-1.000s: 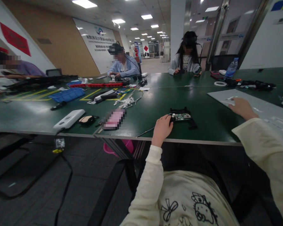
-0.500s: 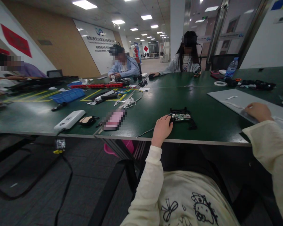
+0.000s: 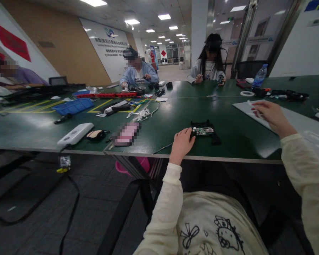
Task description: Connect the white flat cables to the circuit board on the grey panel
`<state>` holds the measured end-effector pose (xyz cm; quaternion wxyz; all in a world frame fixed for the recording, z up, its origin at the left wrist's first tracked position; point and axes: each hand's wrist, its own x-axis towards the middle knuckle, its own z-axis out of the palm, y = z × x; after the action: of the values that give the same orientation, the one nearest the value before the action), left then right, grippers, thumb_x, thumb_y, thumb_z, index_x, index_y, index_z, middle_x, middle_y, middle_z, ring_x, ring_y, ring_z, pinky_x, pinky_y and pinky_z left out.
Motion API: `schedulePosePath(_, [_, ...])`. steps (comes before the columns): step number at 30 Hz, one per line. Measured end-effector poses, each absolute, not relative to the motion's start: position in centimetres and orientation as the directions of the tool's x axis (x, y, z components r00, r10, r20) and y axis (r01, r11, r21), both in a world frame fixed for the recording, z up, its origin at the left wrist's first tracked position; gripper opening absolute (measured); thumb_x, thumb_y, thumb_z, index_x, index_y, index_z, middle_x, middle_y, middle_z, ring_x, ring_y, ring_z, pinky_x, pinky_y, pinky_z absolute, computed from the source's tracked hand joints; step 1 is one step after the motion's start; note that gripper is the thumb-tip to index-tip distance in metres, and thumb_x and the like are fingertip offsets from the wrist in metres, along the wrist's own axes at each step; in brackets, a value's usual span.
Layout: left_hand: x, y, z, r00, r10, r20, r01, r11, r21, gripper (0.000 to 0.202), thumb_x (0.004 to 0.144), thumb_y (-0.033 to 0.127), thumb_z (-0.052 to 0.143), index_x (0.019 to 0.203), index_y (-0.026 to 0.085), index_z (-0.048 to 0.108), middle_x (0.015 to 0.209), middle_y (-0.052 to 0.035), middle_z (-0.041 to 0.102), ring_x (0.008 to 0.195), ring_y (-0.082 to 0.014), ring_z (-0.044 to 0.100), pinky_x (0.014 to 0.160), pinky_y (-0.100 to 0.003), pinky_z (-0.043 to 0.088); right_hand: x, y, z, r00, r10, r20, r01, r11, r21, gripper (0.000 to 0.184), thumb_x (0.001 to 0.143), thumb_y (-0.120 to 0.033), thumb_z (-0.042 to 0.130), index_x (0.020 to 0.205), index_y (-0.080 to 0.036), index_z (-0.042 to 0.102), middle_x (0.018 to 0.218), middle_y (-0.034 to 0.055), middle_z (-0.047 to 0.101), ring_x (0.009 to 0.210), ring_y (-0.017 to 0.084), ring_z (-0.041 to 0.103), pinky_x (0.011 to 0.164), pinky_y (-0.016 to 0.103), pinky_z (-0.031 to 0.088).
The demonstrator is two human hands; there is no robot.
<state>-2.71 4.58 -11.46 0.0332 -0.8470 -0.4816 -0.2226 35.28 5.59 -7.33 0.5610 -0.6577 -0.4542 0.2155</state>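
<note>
Two hands work apart on the dark green table (image 3: 228,117). The left hand (image 3: 181,144) curls loosely against the near left end of a small black open casing with a bare green circuit board (image 3: 203,130); whether it truly grips I cannot tell. It looks light, stiff and fragile, best held by the plastic edges. Well right of it, the right hand (image 3: 271,115) pinches a thin white strip (image 3: 251,103) above a pale grey mat (image 3: 297,122); the strip's far end is too faint to judge.
</note>
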Motion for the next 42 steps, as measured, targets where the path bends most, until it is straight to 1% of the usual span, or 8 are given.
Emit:
schedulePosePath(6, [-0.4, 4.3, -11.1, 0.364, 0.823, 0.436, 0.875, -0.463, 0.144, 0.037, 0.098, 0.037, 0.039, 0.13, 0.023, 0.051, 0.139, -0.0126, 0.051, 0.132, -0.0303, 0.042, 0.107, -0.056, 0.033, 18.4, 2.9, -5.2, -0.181, 0.929, 0.324, 0.264, 0.363, -0.893, 0.031, 0.085, -0.036, 0.057, 0.111, -0.021, 0.066, 0.087, 0.0026, 0.067, 0.056, 0.008, 0.048, 0.056, 0.023, 0.043])
schedulePosePath(10, [0.5, 4.7, -11.5, 0.428, 0.828, 0.362, 0.856, -0.5, 0.132, 0.042, 0.094, 0.025, 0.043, 0.136, 0.022, 0.048, 0.144, -0.0129, 0.047, 0.14, -0.0312, 0.032, 0.112, -0.06, 0.023, 11.8, 1.9, -6.7, -0.394, 0.795, 0.462, 0.472, 0.606, -0.64, 0.031, 0.09, -0.026, 0.048, 0.114, -0.027, 0.067, 0.102, 0.0039, 0.068, 0.085, 0.018, 0.061, 0.082, 0.036, 0.049])
schedulePosePath(16, [-0.2, 4.6, -12.0, 0.444, 0.842, 0.306, 0.868, -0.489, 0.086, 0.05, 0.093, 0.023, 0.043, 0.143, 0.024, 0.041, 0.15, -0.012, 0.04, 0.142, -0.0284, 0.03, 0.113, -0.055, 0.024, 10.6, 2.2, -9.1, -0.424, 0.794, 0.436, 0.661, 0.6, -0.45, 0.038, 0.091, -0.017, 0.043, 0.121, -0.02, 0.065, 0.12, 0.0112, 0.064, 0.105, 0.025, 0.06, 0.094, 0.044, 0.045])
schedulePosePath(21, [0.1, 4.3, -11.2, 0.465, 0.832, 0.303, 0.849, -0.516, 0.115, 0.048, 0.09, 0.025, 0.048, 0.137, 0.019, 0.048, 0.144, -0.0146, 0.047, 0.137, -0.0297, 0.037, 0.111, -0.052, 0.028, 12.0, 1.9, -8.3, -0.349, 0.876, 0.334, 0.429, 0.466, -0.773, 0.036, 0.092, -0.03, 0.045, 0.118, -0.024, 0.068, 0.065, 0.002, 0.063, 0.055, 0.016, 0.058, 0.063, 0.033, 0.049])
schedulePosePath(27, [0.6, 4.7, -11.6, 0.423, 0.851, 0.312, 0.861, -0.485, 0.154, 0.033, 0.091, 0.022, 0.045, 0.12, 0.019, 0.061, 0.13, -0.0135, 0.06, 0.128, -0.0309, 0.047, 0.109, -0.054, 0.031, 12.4, 1.6, -7.5, -0.279, 0.926, 0.255, 0.106, 0.294, -0.95, 0.032, 0.083, -0.048, 0.055, 0.103, -0.026, 0.068, 0.085, 0.0013, 0.067, 0.044, 0.007, 0.042, 0.043, 0.024, 0.035])
schedulePosePath(34, [0.2, 4.5, -11.9, 0.426, 0.85, 0.309, 0.864, -0.484, 0.138, 0.044, 0.09, 0.024, 0.048, 0.133, 0.015, 0.049, 0.148, -0.0176, 0.041, 0.137, -0.0298, 0.036, 0.109, -0.052, 0.031, 12.5, 1.6, -9.6, -0.22, 0.938, 0.269, 0.493, 0.345, -0.798, 0.036, 0.089, -0.041, 0.05, 0.121, -0.027, 0.057, 0.055, -0.005, 0.056, 0.037, 0.011, 0.048, 0.045, 0.026, 0.04])
schedulePosePath(39, [0.4, 4.4, -11.8, 0.42, 0.844, 0.334, 0.868, -0.481, 0.123, 0.045, 0.094, 0.025, 0.043, 0.138, 0.015, 0.043, 0.146, -0.0179, 0.043, 0.136, -0.0288, 0.039, 0.108, -0.051, 0.032, 12.4, 1.5, -9.6, -0.13, 0.951, 0.282, 0.812, 0.265, -0.52, 0.06, 0.092, -0.044, 0.049, 0.146, -0.02, 0.038, 0.066, 0.0046, 0.064, 0.047, 0.017, 0.056, 0.057, 0.03, 0.043])
schedulePosePath(42, [0.5, 4.5, -11.9, 0.407, 0.837, 0.366, 0.87, -0.478, 0.124, 0.043, 0.096, 0.029, 0.042, 0.137, 0.017, 0.044, 0.145, -0.0165, 0.044, 0.135, -0.0281, 0.04, 0.107, -0.05, 0.034, 13.2, 1.5, -8.8, -0.123, 0.953, 0.276, 0.841, 0.248, -0.481, 0.066, 0.09, -0.052, 0.052, 0.146, -0.021, 0.037, 0.072, 0.0073, 0.067, 0.056, 0.02, 0.061, 0.063, 0.031, 0.045])
